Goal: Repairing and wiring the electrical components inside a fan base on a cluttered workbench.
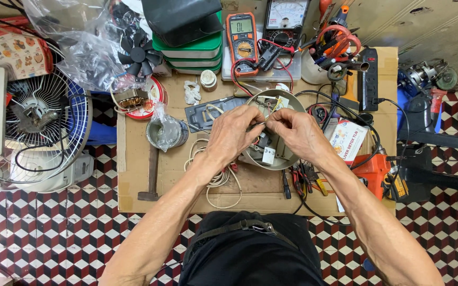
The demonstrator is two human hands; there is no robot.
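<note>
Orange multimeter (242,38), hammer (151,175), black fan blade (137,54), and perhaps a wire fan guard (49,127).

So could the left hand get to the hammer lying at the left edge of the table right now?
Probably yes. The hammer lies bare on the cardboard, just beside the left forearm, with nothing on top of it. But the left hand is busy over the round metal housing, its fingers meeting the right hand, so it would have to let go first.

One head-worn camera looked straight down, fairly near, over both forearms onto the cluttered cardboard-topped workbench (133,180).
</note>
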